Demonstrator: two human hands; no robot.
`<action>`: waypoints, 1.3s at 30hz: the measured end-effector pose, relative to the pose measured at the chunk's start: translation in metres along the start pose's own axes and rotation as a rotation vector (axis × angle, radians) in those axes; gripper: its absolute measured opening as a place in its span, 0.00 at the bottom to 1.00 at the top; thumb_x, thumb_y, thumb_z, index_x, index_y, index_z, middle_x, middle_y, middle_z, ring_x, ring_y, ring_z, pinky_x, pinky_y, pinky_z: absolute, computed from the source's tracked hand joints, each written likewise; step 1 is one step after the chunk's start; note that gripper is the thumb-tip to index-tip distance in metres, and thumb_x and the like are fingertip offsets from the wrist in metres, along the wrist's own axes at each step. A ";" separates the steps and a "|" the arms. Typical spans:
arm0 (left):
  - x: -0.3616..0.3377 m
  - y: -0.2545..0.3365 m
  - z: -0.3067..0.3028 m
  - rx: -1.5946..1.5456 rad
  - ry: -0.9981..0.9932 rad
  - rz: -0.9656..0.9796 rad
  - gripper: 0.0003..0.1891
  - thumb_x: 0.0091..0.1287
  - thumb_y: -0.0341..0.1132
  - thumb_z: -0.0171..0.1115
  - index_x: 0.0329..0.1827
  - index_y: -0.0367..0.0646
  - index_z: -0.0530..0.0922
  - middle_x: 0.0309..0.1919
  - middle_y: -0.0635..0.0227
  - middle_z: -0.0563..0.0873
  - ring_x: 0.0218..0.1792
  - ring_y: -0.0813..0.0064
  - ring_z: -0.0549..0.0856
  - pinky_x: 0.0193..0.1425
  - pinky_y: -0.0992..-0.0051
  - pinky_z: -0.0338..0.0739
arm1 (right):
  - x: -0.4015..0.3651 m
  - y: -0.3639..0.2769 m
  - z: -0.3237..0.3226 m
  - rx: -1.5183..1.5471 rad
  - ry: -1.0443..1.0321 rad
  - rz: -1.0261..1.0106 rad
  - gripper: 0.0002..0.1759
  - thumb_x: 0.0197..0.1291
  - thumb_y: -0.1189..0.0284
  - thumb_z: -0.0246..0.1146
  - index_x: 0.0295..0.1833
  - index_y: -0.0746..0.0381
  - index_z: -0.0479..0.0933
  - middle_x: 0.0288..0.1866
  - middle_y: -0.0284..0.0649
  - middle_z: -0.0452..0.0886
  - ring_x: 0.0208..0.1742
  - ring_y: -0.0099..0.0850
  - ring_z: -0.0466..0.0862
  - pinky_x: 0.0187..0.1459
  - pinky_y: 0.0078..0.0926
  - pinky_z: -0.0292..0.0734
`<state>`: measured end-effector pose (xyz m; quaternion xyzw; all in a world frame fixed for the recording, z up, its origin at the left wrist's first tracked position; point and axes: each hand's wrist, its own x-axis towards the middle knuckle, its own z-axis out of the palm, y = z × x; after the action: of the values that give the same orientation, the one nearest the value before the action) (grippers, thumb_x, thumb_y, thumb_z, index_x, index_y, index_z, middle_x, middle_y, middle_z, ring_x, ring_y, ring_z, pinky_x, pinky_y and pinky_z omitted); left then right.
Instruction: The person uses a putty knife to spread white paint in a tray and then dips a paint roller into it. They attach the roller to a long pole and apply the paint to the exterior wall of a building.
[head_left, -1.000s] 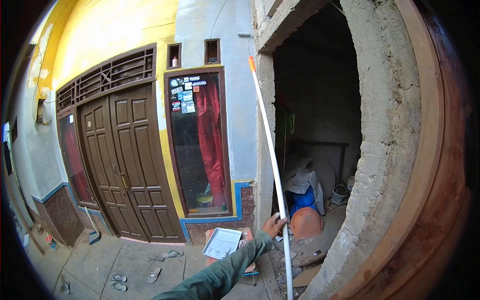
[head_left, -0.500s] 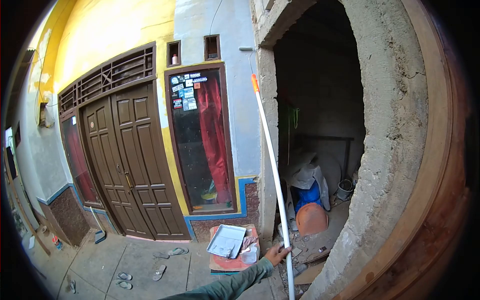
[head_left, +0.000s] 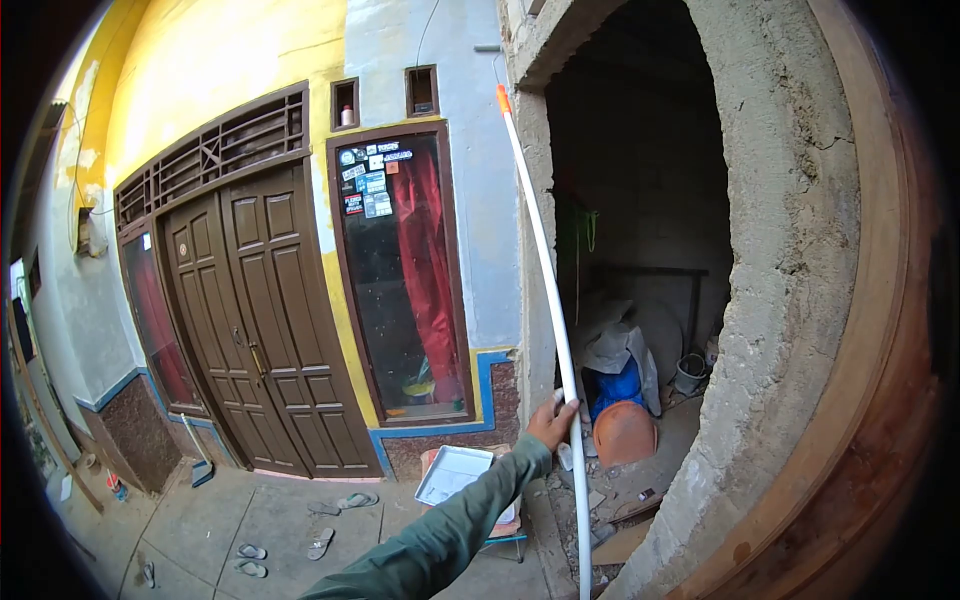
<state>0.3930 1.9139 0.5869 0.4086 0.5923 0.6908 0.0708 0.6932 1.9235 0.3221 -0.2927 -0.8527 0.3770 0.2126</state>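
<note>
My left hand (head_left: 552,421) is closed around a long white extension pole (head_left: 553,300), its sleeved arm reaching in from the bottom of the view. The pole stands nearly upright with a slight lean to the left. At its orange tip (head_left: 502,98) a thin wire frame leads up to a small paint roller (head_left: 487,48), which is at the light blue wall (head_left: 487,220) beside the rough concrete edge. Below my forearm, a white paint tray (head_left: 455,468) rests on a low stool, partly covered by the sleeve. My right hand is out of view.
A window (head_left: 400,290) and brown double doors (head_left: 270,310) are on the left. To the right, a rough concrete opening (head_left: 790,300) leads to a dark room with an orange tub (head_left: 625,435) and rubble. Several sandals (head_left: 321,543) lie on the paving.
The pole and roller have moved up along the wall. My left hand has risen with the pole, and my forearm now covers more of the stool.
</note>
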 end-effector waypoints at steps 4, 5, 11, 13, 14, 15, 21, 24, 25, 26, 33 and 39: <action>-0.007 -0.008 0.000 0.037 -0.008 -0.032 0.15 0.72 0.42 0.52 0.51 0.39 0.70 0.30 0.67 0.84 0.27 0.79 0.81 0.31 0.77 0.77 | 0.001 0.000 0.002 0.004 -0.001 0.001 0.21 0.66 0.65 0.51 0.58 0.67 0.69 0.34 0.62 0.78 0.36 0.56 0.78 0.36 0.48 0.71; -0.016 -0.012 0.001 0.075 -0.012 -0.105 0.16 0.71 0.42 0.53 0.52 0.39 0.69 0.30 0.68 0.84 0.26 0.78 0.82 0.28 0.77 0.77 | 0.001 0.000 0.002 0.005 0.000 0.001 0.21 0.66 0.65 0.51 0.58 0.67 0.69 0.34 0.62 0.78 0.36 0.56 0.78 0.36 0.48 0.71; -0.086 -0.064 0.019 0.256 -0.031 -0.164 0.18 0.70 0.44 0.55 0.51 0.38 0.71 0.28 0.63 0.84 0.24 0.75 0.83 0.28 0.73 0.77 | 0.000 0.003 0.004 0.015 -0.006 -0.001 0.20 0.66 0.64 0.51 0.57 0.67 0.70 0.34 0.62 0.77 0.35 0.57 0.78 0.36 0.48 0.71; -0.105 -0.079 0.025 0.244 -0.051 -0.194 0.19 0.70 0.43 0.55 0.55 0.39 0.70 0.29 0.66 0.83 0.25 0.78 0.81 0.27 0.77 0.76 | 0.000 0.003 0.003 0.016 -0.005 -0.002 0.20 0.66 0.64 0.51 0.57 0.68 0.70 0.34 0.62 0.77 0.35 0.57 0.77 0.36 0.48 0.71; -0.114 -0.086 0.029 0.231 -0.072 -0.217 0.21 0.70 0.43 0.56 0.59 0.39 0.69 0.31 0.68 0.81 0.26 0.81 0.79 0.26 0.81 0.76 | 0.000 0.003 0.004 0.015 -0.006 -0.003 0.20 0.66 0.64 0.51 0.57 0.68 0.70 0.34 0.62 0.77 0.35 0.57 0.77 0.36 0.48 0.71; -0.122 -0.097 0.032 0.233 -0.072 -0.219 0.21 0.70 0.43 0.56 0.59 0.39 0.69 0.31 0.68 0.81 0.26 0.81 0.79 0.26 0.81 0.76 | 0.000 0.003 0.003 0.019 -0.006 -0.003 0.20 0.66 0.64 0.51 0.57 0.68 0.70 0.34 0.62 0.77 0.35 0.57 0.77 0.36 0.48 0.71; -0.155 -0.103 0.043 0.279 -0.085 -0.321 0.21 0.69 0.48 0.55 0.53 0.39 0.71 0.25 0.61 0.83 0.23 0.73 0.82 0.27 0.71 0.76 | 0.001 0.003 0.003 0.029 -0.002 -0.008 0.20 0.66 0.64 0.51 0.56 0.68 0.70 0.34 0.62 0.77 0.35 0.57 0.77 0.36 0.48 0.71; -0.158 -0.100 0.043 0.253 -0.093 -0.328 0.22 0.69 0.49 0.55 0.53 0.39 0.70 0.24 0.61 0.82 0.22 0.73 0.82 0.27 0.71 0.76 | 0.000 0.004 0.004 0.036 0.002 -0.015 0.20 0.66 0.64 0.51 0.55 0.68 0.71 0.33 0.62 0.77 0.35 0.57 0.77 0.36 0.48 0.71; -0.154 -0.104 0.040 0.289 -0.107 -0.328 0.21 0.69 0.49 0.55 0.53 0.39 0.71 0.25 0.61 0.82 0.22 0.73 0.82 0.27 0.71 0.76 | 0.000 0.004 0.004 0.037 0.005 -0.014 0.20 0.66 0.64 0.51 0.55 0.68 0.71 0.33 0.62 0.77 0.35 0.57 0.77 0.36 0.48 0.71; -0.150 -0.104 0.039 0.290 -0.105 -0.328 0.21 0.69 0.49 0.55 0.53 0.39 0.71 0.25 0.61 0.82 0.22 0.73 0.82 0.27 0.71 0.76 | -0.001 0.004 0.004 0.038 0.002 -0.013 0.20 0.66 0.64 0.51 0.55 0.68 0.71 0.33 0.62 0.77 0.35 0.57 0.77 0.36 0.47 0.71; -0.096 -0.083 0.030 0.206 -0.055 -0.254 0.23 0.70 0.44 0.56 0.62 0.39 0.66 0.33 0.67 0.82 0.29 0.80 0.79 0.29 0.79 0.77 | -0.002 0.005 0.003 0.044 0.011 -0.007 0.20 0.66 0.64 0.51 0.54 0.69 0.71 0.33 0.62 0.77 0.35 0.57 0.77 0.36 0.47 0.71; -0.071 -0.043 0.026 0.183 0.056 -0.109 0.20 0.70 0.45 0.55 0.55 0.38 0.70 0.29 0.66 0.83 0.27 0.79 0.80 0.31 0.76 0.76 | -0.002 0.004 0.004 0.046 0.030 -0.006 0.20 0.66 0.64 0.51 0.54 0.69 0.72 0.33 0.63 0.77 0.35 0.58 0.77 0.36 0.47 0.71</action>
<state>0.4394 1.9046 0.5141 0.3613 0.6759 0.6400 0.0540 0.6940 1.9221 0.3164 -0.2907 -0.8414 0.3913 0.2332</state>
